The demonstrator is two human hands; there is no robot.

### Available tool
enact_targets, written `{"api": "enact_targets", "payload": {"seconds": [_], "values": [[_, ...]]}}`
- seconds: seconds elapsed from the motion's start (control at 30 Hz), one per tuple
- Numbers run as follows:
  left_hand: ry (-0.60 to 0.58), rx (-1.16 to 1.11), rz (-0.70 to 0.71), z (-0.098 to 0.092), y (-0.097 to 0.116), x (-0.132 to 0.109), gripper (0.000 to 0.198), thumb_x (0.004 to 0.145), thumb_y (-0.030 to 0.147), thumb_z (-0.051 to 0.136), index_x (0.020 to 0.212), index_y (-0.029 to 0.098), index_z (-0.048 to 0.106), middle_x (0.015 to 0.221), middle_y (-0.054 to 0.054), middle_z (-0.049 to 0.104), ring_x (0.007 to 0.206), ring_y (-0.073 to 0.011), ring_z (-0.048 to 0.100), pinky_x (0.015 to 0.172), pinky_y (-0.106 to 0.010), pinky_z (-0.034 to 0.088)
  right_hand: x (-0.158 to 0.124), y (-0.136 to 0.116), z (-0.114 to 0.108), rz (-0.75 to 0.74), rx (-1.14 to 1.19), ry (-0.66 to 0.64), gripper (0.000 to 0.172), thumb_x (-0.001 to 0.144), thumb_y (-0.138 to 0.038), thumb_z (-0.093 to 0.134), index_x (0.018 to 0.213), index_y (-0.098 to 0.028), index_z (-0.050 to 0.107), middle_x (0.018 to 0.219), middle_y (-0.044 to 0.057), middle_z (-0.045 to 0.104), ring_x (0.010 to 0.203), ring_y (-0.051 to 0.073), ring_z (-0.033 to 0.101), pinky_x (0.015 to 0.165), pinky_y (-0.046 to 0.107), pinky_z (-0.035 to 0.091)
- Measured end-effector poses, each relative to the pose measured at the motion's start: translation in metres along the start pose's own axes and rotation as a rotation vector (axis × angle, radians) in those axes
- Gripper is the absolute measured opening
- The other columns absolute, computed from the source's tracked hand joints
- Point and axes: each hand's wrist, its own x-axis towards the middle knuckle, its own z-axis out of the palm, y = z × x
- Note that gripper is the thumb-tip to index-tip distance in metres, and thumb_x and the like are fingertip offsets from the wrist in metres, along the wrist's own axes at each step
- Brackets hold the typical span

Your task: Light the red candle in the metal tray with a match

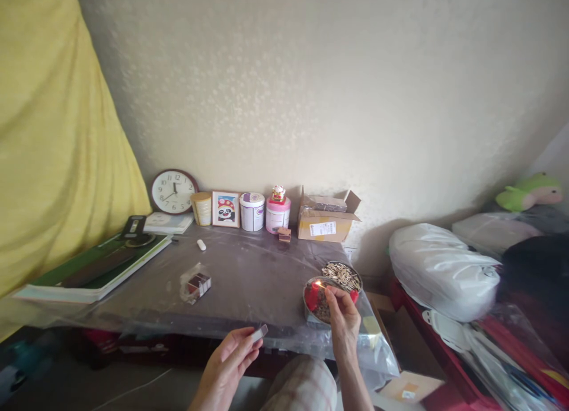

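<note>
Between the fingers of my left hand (233, 359) is a small matchbox (259, 333), held just in front of the table's near edge. My right hand (343, 316) pinches a burning match (320, 284), its flame small and bright, over a round tin (323, 319) with red pieces and dark bits inside. Right behind that tin stands a second round container (342, 276) filled with many matchsticks. A plastic-wrapped pack of small boxes (198, 285) lies on the table to the left.
Along the wall stand a clock (174, 191), a yellow cup (203, 209), a framed panda picture (226, 209), two canisters and an open cardboard box (323, 224). A green book (102, 263) lies left; white bags (442, 271) sit right. Plastic sheeting (249, 280) covers the table.
</note>
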Motion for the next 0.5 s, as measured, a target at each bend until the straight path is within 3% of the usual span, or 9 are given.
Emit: {"api": "enact_targets", "payload": {"seconds": [0.23,0.5], "values": [[-0.014,0.002,-0.005,0.0025,0.0019,-0.0028,0.032,0.069,0.041,0.079,0.090,0.018,0.074,0.103,-0.009,0.075,0.098,-0.0213,0.066,0.092,-0.032,0.048,-0.0014,0.0006,-0.0025,0.011,0.023,-0.007,0.041,0.067,-0.052,0.075,0.085,-0.016,0.069,0.085,0.005,0.070,0.078,0.018,0.063,0.072,0.030,0.052],[-0.017,-0.007,-0.009,0.0011,0.0009,-0.0028,0.031,0.069,0.041,0.079,0.090,0.019,0.074,0.104,-0.008,0.075,0.098,-0.0209,0.066,0.093,-0.033,0.048,-0.0053,-0.0053,-0.0023,0.051,0.081,-0.029,0.039,0.068,-0.052,0.075,0.084,-0.017,0.067,0.080,0.004,0.070,0.067,0.018,0.064,0.062,0.031,0.054]]}}
